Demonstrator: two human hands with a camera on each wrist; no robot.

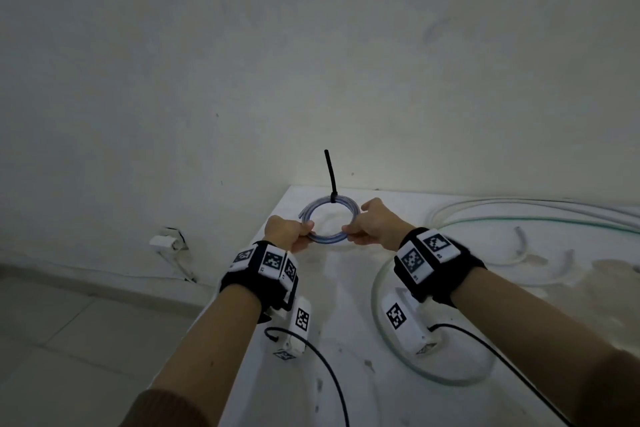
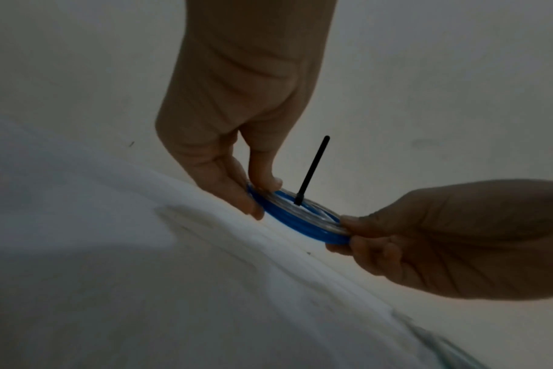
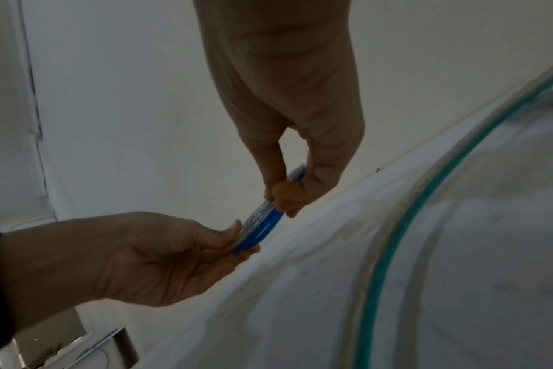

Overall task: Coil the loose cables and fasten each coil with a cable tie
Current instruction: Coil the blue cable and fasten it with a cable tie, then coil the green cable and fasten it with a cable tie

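A small coil of clear and blue cable (image 1: 327,218) hangs just above the far left corner of the white table (image 1: 349,378). A black cable tie (image 1: 330,180) is cinched round the coil's far side, its tail sticking straight up. My left hand (image 1: 307,236) pinches the coil's near left part and my right hand (image 1: 349,231) pinches its near right part. In the left wrist view the coil (image 2: 300,221) sits between my left hand (image 2: 257,198) and right hand (image 2: 347,233), with the tie (image 2: 311,169) upright. The right wrist view shows the coil (image 3: 264,224) edge-on between my right hand (image 3: 284,197) and left hand (image 3: 239,239).
A large loose clear hose with a green stripe (image 1: 519,217) (image 3: 426,199) curves over the table's right side. A clear tube loop (image 1: 377,319) lies under my right wrist. Short white tube pieces (image 1: 519,246) lie at the right. A wall socket (image 1: 168,241) sits low on the left wall.
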